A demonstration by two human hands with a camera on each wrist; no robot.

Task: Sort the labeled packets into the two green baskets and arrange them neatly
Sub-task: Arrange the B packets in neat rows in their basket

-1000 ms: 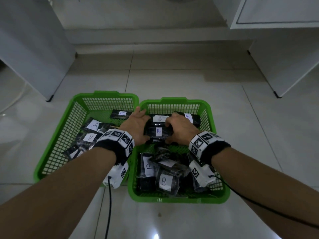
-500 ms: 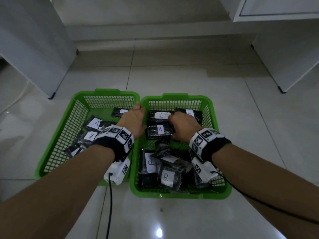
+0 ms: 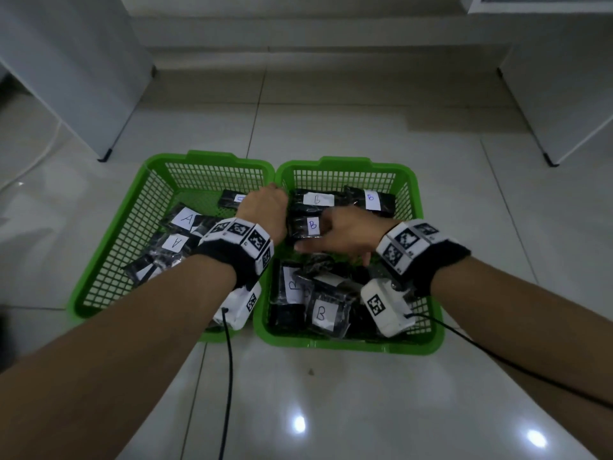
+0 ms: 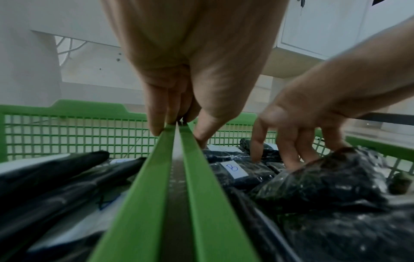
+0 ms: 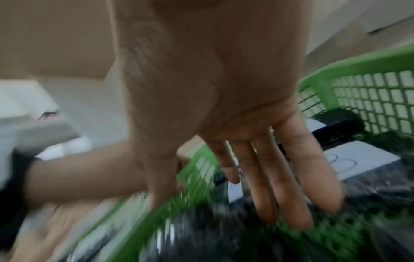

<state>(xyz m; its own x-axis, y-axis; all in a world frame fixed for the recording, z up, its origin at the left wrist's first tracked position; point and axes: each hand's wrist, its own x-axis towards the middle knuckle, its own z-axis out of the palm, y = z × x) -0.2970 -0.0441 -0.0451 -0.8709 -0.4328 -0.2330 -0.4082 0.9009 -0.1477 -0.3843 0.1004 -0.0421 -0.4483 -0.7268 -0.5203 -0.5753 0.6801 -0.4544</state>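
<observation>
Sorting all but done, tidying only partly so: two green baskets side by side on a tiled floor, rims touching. In the left basket, black packets marked A, loosely overlapped toward its left and near side, plus one packet at the far end with its label half hidden behind the wrist. In the right basket, only B labels legible: along the far wall, a neat row of B packets, with another B packet squared up just in front; at the near end, a jumbled heap of B packets, tilted and overlapping, yet to be straightened. No packets visible on the floor outside the baskets. Left hand resting on the two touching rims, fingertips pressed there, thumb down inside the right basket, gripping nothing else. Right hand open and empty, fingers extended over the middle of the right basket, apparently just above the packets, contact impossible to confirm through the blur. Remaining, by the look of it: lining up the near heap of B packets and straightening the A packets
</observation>
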